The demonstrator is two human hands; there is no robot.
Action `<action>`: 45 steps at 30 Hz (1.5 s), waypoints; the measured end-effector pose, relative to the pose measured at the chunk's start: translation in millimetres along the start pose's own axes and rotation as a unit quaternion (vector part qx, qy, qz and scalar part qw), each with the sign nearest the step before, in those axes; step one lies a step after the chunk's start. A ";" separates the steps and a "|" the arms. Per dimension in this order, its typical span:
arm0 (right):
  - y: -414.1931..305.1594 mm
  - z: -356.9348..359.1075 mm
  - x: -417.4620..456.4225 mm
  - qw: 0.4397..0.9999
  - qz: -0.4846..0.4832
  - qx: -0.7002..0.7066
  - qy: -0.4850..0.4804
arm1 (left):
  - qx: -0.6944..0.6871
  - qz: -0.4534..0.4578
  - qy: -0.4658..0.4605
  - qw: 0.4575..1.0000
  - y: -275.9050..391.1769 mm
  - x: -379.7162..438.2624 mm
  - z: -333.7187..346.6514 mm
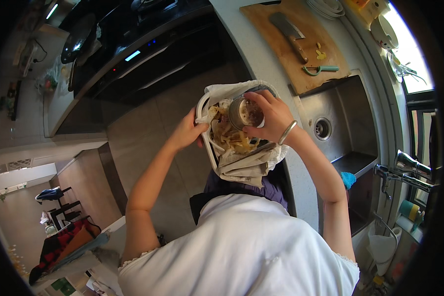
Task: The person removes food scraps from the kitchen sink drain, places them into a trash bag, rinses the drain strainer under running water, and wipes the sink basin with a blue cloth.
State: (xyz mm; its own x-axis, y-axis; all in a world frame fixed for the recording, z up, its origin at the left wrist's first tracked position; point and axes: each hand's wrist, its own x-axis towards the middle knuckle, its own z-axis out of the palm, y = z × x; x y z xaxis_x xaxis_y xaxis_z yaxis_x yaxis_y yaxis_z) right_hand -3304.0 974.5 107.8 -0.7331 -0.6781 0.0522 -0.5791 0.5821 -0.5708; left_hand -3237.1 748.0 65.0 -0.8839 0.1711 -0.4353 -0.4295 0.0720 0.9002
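My left hand (187, 130) grips the rim of a white plastic bin (210, 153), thumb on top and fingers below. Crumpled printed paper (244, 168) lines the bin and folds over its edge. Yellowish vegetable peels (231, 137) lie inside. My right hand (272, 114) holds a small round metal cup (246, 113), perhaps a sink strainer basket, tilted over the peels. Its round face looks wet and brownish, with specks on it. The bin's far right corner is partly hidden behind my right hand.
Right of the bin runs a light counter with a steel sink (342, 111) and chrome faucet (403, 174). A wooden cutting board (281, 55) bears a cleaver (290, 35), a green-handled peeler (322, 69) and yellow scraps (320, 54). A black stove front (151, 55) stands at the left.
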 end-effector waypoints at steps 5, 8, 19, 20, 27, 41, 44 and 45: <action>22.2 -2.1 -11.9 0.979 0.079 0.189 -0.019 | -0.023 0.009 -0.007 1.000 2.1 -2.8 1.9; 37.5 -1.1 -22.4 0.933 0.147 0.326 -0.045 | -0.017 -0.019 0.002 1.000 7.0 -4.0 4.2; 50.6 0.7 -35.3 0.812 0.200 0.549 -0.002 | -0.010 -0.028 0.004 1.000 21.0 -6.7 10.9; 56.0 -4.8 -36.7 0.816 0.207 0.540 0.002 | -0.002 -0.023 0.004 1.000 25.0 -6.2 11.7; 66.1 -7.2 -40.8 0.645 0.212 0.733 -0.039 | 0.021 -0.030 0.025 0.999 32.2 -8.3 14.7; 237.1 -19.3 -153.8 0.460 0.256 0.848 0.055 | 0.064 -0.038 0.055 0.996 38.6 -3.9 21.4; 281.1 6.5 -178.2 0.452 0.357 0.815 0.060 | 0.080 -0.042 0.050 0.995 36.8 -2.7 17.7; 298.2 20.0 -181.5 0.452 0.391 0.799 0.058 | 0.087 -0.049 0.055 0.994 33.8 -2.2 13.8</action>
State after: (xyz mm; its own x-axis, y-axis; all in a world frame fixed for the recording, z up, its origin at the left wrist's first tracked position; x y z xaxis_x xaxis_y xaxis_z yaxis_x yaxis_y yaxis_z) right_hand -3336.5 1262.3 -88.2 -0.5580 -0.4635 -0.6883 0.8040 -0.5073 -0.3102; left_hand -3247.1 763.6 96.5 -0.8580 0.0476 -0.5114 -0.4849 0.2529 0.8372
